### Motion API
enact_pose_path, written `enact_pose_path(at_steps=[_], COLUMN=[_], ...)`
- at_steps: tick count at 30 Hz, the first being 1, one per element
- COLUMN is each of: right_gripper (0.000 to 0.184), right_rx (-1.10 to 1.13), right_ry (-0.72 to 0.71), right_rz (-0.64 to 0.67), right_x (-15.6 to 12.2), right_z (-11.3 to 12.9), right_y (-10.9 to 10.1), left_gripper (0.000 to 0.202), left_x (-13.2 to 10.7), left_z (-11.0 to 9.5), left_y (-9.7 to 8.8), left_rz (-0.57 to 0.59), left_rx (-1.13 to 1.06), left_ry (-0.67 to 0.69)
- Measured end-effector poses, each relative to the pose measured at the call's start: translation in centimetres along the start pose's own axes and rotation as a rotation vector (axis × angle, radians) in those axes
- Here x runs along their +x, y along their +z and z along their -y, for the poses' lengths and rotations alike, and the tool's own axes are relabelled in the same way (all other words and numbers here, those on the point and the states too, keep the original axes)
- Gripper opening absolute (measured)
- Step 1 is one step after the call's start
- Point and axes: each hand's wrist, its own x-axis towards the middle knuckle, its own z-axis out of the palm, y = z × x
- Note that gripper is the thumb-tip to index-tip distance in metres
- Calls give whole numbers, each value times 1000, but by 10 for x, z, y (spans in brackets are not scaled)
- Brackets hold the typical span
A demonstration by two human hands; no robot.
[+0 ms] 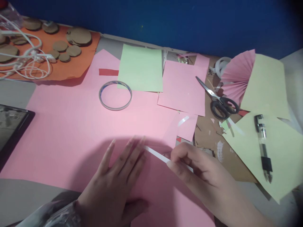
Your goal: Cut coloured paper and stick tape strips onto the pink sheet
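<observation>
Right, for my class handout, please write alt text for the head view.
A person's right hand pinches a narrow white strip over a large pink sheet, with the left hand spread beside the strip's end. Around them lie a tape ring, scissors, a pen, a pleated pink fan and cardboard discs.

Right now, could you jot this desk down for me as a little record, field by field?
Left hand: laid palm down on the big pink sheet, beside one end of the strip
Right hand: pinching the white strip
Ring: on the pink sheet, overlapping a corner of the green paper
Scissors: black-handled, tip over a pink square
Pen: on yellow paper, at right
Fan: pleated, pink, behind the scissors
Cardboard discs: on an orange sheet, at upper left
</observation>
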Motion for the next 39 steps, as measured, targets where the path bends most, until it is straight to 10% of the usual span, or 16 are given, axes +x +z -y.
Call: enact_pose_path(at_steps=[39], right_gripper=[30], right_rx=[-63], right_ry=[82], right_rz=[-71], right_x=[3], right_z=[-23], right_y=[0], left_gripper=[96], left_x=[1], left_z=[8], left_y=[-7], left_rz=[9], left_rx=[21], left_ry=[-85])
